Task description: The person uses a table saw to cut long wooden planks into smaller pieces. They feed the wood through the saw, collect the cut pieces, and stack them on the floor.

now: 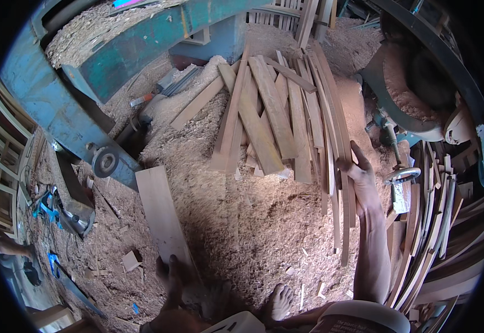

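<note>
My left hand (171, 277), low and left of the middle, is closed around the near end of a flat, pale wooden board (163, 211). The board slants up and away from me. On the right, my right arm reaches forward, and my right hand (359, 172) grips the edge of a long wooden strip (336, 111). Its thumb and fingers lie on either side of the strip, with several narrow strips close beside it. To the left of that hand, a loose pile of wooden planks (264, 122) fans out toward me, some crossing over others.
Wood shavings (236, 222) cover the floor around my bare foot (280, 299). A blue machine frame (59, 105) with a small handwheel (105, 161) stands left. At right are another handwheel (402, 176), a large curved machine part (403, 94) and stacked curved strips (425, 233).
</note>
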`<state>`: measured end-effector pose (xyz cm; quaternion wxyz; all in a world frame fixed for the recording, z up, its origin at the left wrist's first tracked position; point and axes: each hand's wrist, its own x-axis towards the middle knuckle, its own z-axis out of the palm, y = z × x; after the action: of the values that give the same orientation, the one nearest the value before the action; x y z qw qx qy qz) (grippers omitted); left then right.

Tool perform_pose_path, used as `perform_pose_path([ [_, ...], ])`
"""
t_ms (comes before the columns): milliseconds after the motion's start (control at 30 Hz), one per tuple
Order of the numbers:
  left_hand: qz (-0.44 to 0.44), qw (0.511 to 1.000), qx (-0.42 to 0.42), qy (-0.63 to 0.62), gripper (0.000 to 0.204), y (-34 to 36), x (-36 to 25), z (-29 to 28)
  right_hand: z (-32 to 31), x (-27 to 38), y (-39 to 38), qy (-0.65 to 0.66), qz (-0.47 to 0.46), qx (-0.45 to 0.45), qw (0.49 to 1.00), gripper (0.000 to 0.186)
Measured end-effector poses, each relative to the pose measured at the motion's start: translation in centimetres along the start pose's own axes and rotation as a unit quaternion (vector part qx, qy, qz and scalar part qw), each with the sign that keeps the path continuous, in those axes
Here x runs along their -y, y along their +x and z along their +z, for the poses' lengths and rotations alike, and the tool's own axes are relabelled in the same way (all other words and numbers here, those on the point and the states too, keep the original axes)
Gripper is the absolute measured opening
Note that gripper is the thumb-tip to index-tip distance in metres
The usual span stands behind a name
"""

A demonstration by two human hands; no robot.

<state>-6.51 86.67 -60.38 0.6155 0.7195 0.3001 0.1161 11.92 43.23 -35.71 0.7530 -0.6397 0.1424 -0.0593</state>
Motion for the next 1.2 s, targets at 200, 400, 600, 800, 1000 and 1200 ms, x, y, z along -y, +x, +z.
perform_pose_path([
  [200, 0.016, 0.995, 0.062, -0.071, 0.026, 0.2, -0.8, 0.8, -2.9, -3.0, 6.3, -0.167, -0.008, 0.025, 0.986, 0.097],
  [400, 0.088, 0.99, 0.1, -0.041, 0.046, 0.3, -3.2, 3.0, -4.2, -7.7, 7.4, -0.491, -0.007, 0.053, 0.87, 0.094],
  [600, 0.156, 0.979, 0.127, 0.034, 0.047, -0.3, -5.2, 8.8, -4.8, -7.1, 2.6, -0.62, 0.024, -0.086, 0.779, 0.068],
  [800, 0.178, 0.969, 0.167, 0.05, 0.047, -2.1, -5.9, 12.0, -10.8, -14.2, -12.3, -0.477, -0.113, -0.21, 0.846, 0.045],
  [1000, 0.181, 0.962, 0.195, 0.056, 0.048, -3.2, -6.1, 13.6, -11.3, -26.7, -34.4, -0.397, 0.206, -0.285, 0.848, 0.036],
  [1200, 0.18, 0.957, 0.219, 0.063, 0.05, -4.1, -6.5, 14.7, -8.3, -31.2, -43.3, -0.381, 0.308, -0.188, 0.851, 0.038],
])
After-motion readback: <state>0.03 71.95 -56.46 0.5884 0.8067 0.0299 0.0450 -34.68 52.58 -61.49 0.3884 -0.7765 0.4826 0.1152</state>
